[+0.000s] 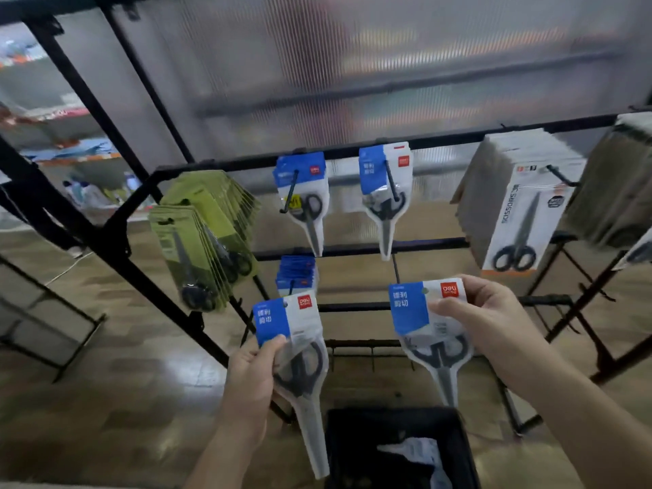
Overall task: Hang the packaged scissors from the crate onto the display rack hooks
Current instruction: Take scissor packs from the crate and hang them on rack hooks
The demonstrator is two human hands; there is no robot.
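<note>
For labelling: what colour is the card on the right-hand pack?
The card is blue and white, red logo; head view.

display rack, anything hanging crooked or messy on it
Yes: the green card-backed scissor packs at the left of the black metal rack hang fanned out and tilted, while the blue-and-white scissor packs beside them hang straight.

Ribbed translucent panel wall (352, 65), glossy brown wood-look floor (106, 400), blurred stocked shelves (53, 135) far left
</note>
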